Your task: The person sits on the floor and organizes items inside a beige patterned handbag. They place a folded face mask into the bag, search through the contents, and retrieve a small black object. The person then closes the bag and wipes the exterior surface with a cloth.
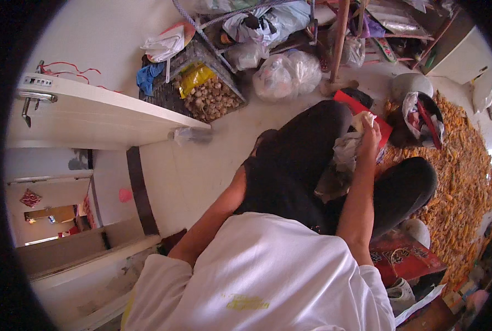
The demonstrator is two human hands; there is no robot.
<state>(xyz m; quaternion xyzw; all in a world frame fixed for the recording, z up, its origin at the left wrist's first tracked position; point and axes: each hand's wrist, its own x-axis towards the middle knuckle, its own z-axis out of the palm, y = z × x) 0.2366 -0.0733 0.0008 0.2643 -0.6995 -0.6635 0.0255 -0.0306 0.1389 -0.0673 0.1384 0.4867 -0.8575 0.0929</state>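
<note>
Held in the fingers of my right hand (369, 134) is a small whitish piece (365, 118), too blurred to name exactly. Behind that hand lies a bright red sheet or panel (384, 130). A crumpled greyish plastic bag (346, 152) sits between my legs, just left of the right wrist. My left forearm (219, 215) runs down beside my thigh, and its hand is hidden from view. Past my knees stands a dark bin (435, 108) with a plastic liner and reddish things inside.
Corn cobs (457, 186) cover the floor on the right. A crate (239, 93) of garlic bulbs (208, 99) stands near an open door (105, 111). Knotted plastic bags (287, 76) rest below a cluttered rack. A red box (407, 256) is at my right side.
</note>
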